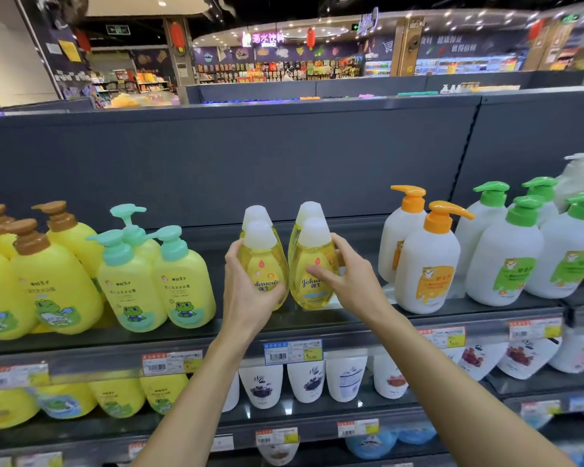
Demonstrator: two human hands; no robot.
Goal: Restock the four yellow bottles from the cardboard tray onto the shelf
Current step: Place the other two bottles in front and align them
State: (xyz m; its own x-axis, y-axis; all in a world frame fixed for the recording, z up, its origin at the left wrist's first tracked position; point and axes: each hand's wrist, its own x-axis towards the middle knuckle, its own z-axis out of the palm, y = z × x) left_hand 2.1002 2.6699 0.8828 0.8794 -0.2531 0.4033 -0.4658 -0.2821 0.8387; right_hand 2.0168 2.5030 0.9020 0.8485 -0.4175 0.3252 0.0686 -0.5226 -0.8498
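Several clear yellow bottles with white caps stand on the top shelf [317,323] in two rows, front and back. My left hand [246,291] wraps the front left bottle [262,261] from its left side and base. My right hand [349,281] grips the front right bottle [312,264] from its right side, thumb across the label. Behind these stand the back left bottle [255,214] and the back right bottle [309,210], partly hidden. The two front bottles almost touch. No cardboard tray is in view.
Yellow frog-label pump bottles [186,284] with teal pumps stand to the left. White pump bottles with orange tops [425,264] and green tops [506,257] stand to the right. Price tags [292,353] line the shelf edge. Lower shelves hold white pouches [305,380].
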